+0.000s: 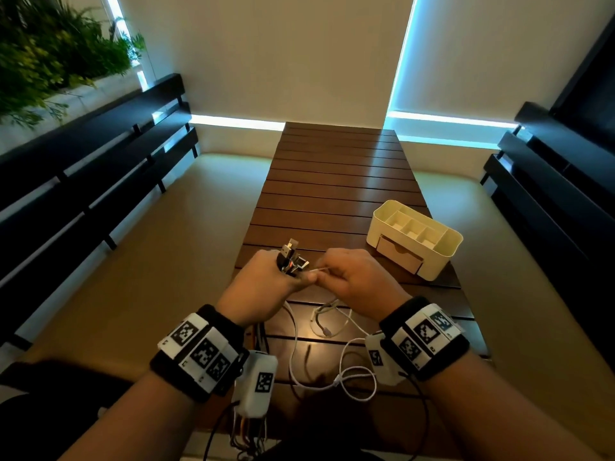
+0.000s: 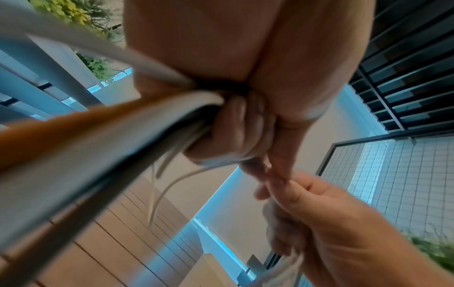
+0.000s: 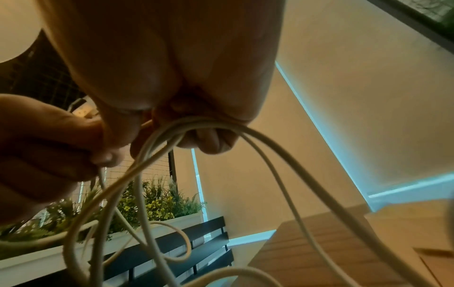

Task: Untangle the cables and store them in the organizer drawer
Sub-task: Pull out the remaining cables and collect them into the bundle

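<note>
Over the slatted wooden surface, item by item: the cream organizer stands to your right with its drawer shut, and the white cables lie looped and crossed below your wrists, still tangled, none stored. Your left hand is fisted round a bundle of cable ends, the plugs standing out above it; your right hand, just beside it, pinches one thin white strand, fingers curled. Untangling appears underway; next, likely draw that strand free of the bundle, slowly.
</note>
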A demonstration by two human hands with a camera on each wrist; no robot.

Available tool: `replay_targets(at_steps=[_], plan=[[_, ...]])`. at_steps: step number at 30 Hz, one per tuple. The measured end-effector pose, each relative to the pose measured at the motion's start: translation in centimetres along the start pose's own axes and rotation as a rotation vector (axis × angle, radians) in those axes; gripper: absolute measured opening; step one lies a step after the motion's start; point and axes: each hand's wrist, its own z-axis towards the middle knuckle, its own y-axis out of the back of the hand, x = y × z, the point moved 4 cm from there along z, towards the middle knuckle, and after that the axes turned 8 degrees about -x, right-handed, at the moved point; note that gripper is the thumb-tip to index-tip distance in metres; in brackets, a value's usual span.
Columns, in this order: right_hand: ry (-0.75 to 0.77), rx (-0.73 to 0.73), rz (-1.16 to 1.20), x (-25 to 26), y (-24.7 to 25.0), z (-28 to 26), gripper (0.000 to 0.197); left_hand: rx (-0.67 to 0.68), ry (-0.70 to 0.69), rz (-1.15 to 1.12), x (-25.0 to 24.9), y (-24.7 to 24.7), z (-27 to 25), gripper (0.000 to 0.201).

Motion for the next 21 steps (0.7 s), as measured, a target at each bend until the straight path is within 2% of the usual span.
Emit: replay_targets(at_steps=[5,9,11,13,15,17,19,21], plan=[[-0.258,0.117,-0.126,-4.4,-1.5,-2.0,0.006,-0.199,0.117,-0.237,0.9,3.7,0.4,0.032],[-0.401,0.205,-0.266,-7.4,-1.7,-3.2,0.011,-0.272,0.156,-0.258,1.9,6.2,0.4,0.034],[-0.452,0.299,-0.418,-8.0,-1.7,-3.3,0.023,-0.252,0.179,-0.249,2.1,6.2,0.4,0.036],[-0.484,0.336,-0.463,-8.0,-1.6,-3.1,0.042,-0.232,0.176,-0.198,1.9,5.8,0.3,0.039],[-0.499,0.308,-0.347,-7.1,-1.4,-2.5,0.059,-0.219,0.157,-0.145,1.5,5.2,0.2,0.042],[-0.533,0.224,-0.136,-5.7,-0.9,-1.7,0.065,-0.205,0.159,-0.135,1.3,4.7,0.1,0.044],[-0.566,0.095,0.138,-4.5,-0.1,-1.0,0.05,-0.215,0.169,-0.137,1.4,4.5,0.2,0.045],[-0.569,-0.054,0.404,-3.5,0.8,-0.5,0.021,-0.232,0.178,-0.113,1.5,4.7,0.3,0.043]])
